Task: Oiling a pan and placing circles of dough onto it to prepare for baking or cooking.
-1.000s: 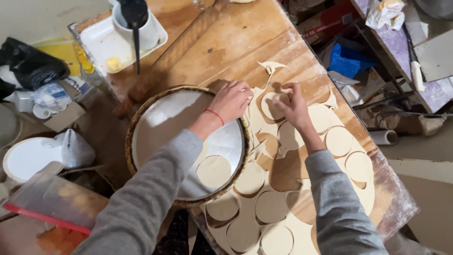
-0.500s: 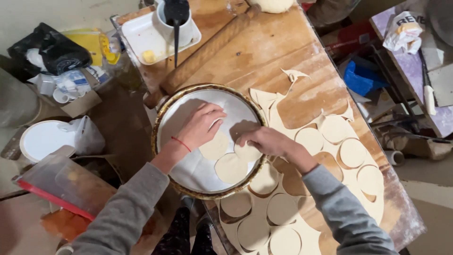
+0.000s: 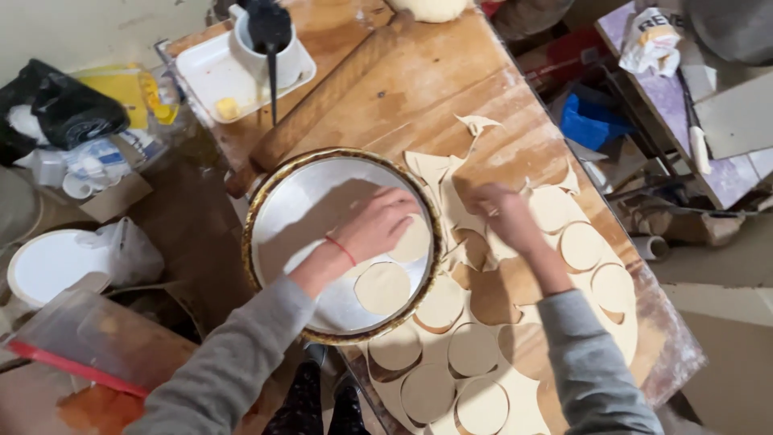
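Pressing dough round (image 3: 412, 239) under left hand (image 3: 378, 224) fingers — inside tray (image 3: 278, 221)

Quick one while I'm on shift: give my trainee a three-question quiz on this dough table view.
1. True or false: the left hand rests inside the round metal tray.
2. What lies by the right hand: A) a knife, B) the rolled dough sheet, C) a cup?
3. What long tool lies across the wooden table?

Key: 1 true. 2 B. 3 the rolling pin.
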